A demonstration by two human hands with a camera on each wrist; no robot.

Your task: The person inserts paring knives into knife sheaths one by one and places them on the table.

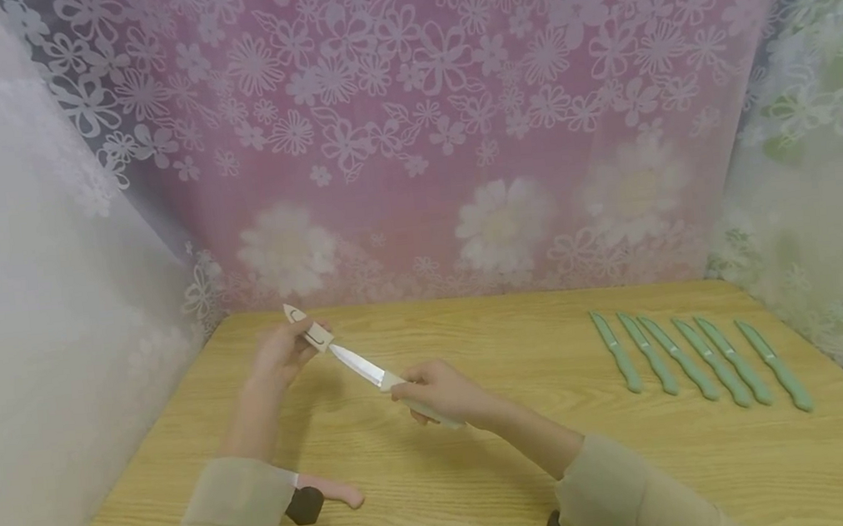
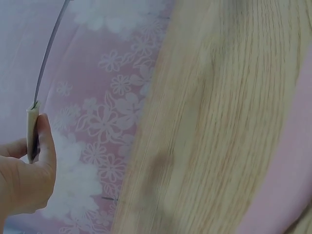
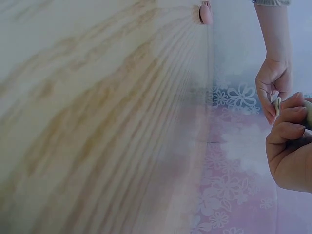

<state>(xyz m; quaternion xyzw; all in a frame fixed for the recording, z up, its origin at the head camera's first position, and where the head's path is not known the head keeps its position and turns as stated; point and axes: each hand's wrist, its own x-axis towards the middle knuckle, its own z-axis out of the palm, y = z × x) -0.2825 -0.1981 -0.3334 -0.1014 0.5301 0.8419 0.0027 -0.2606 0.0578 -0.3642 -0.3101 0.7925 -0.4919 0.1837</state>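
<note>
My left hand point(image 1: 277, 355) pinches a cream knife sheath point(image 1: 318, 337) between thumb and fingers, above the far left part of the table. A knife with a bright blade point(image 1: 358, 365) and a cream handle point(image 1: 438, 416) is gripped in my right hand point(image 1: 450, 394). Its tip points up and left, right at the mouth of the sheath. In the left wrist view the thin blade point(image 2: 48, 58) meets the top end of the sheath point(image 2: 32, 131). The right wrist view has my curled right fingers point(image 3: 290, 129) around the handle, mostly hidden there.
Several green knives point(image 1: 689, 361) lie side by side on the right of the wooden table point(image 1: 487, 491). A pink-handled knife point(image 1: 336, 489) lies at the front left, partly behind my left sleeve. Flowered curtains point(image 1: 395, 132) stand behind and on both sides.
</note>
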